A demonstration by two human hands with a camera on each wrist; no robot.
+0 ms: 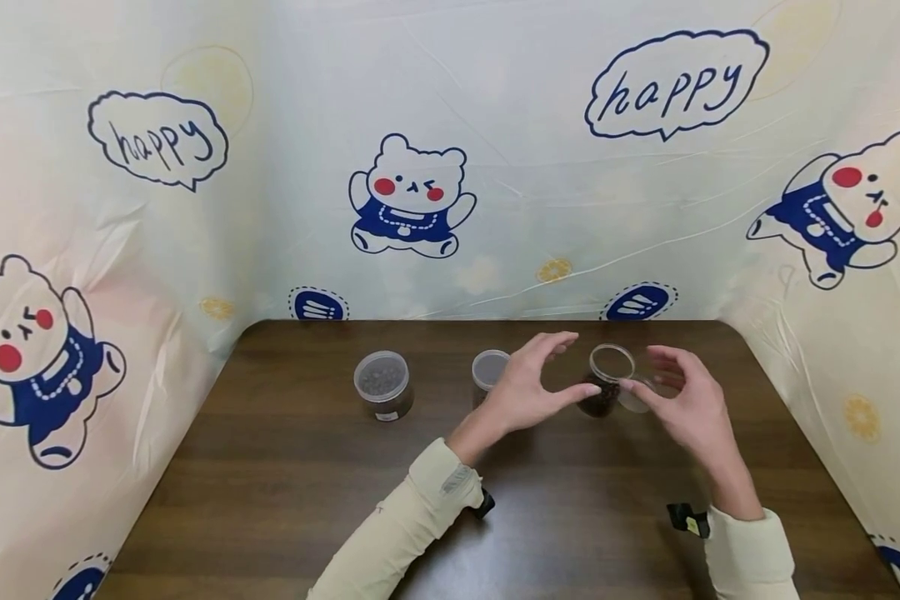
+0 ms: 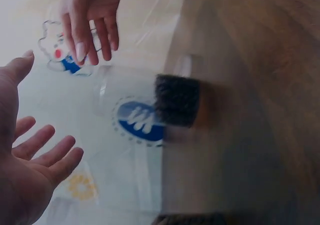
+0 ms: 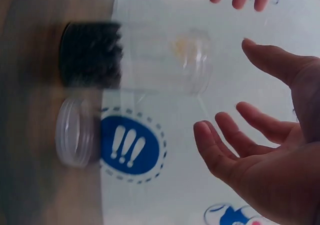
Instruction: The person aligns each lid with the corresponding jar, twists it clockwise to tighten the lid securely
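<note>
A clear jar (image 1: pixel 610 379) stands upright on the table, its lower part filled with dark granular contents (image 3: pixel 92 55). Its mouth is uncovered, and a clear screw lid (image 3: pixel 76 132) lies on the table beside it. On the jar's left is my left hand (image 1: pixel 528 383), thumb spread from the fingers. My right hand (image 1: pixel 690 404) is on the other side, fingers loosely bent. Both wrist views show a gap between each hand and the jar, with nothing held.
A second lidded jar (image 1: pixel 489 371) stands partly hidden behind my left hand. Farther left is another lidded jar (image 1: pixel 382 383) with dark contents and a small white label. The brown wooden table (image 1: pixel 285 483) meets a printed cloth backdrop (image 1: pixel 517 250) at its back edge.
</note>
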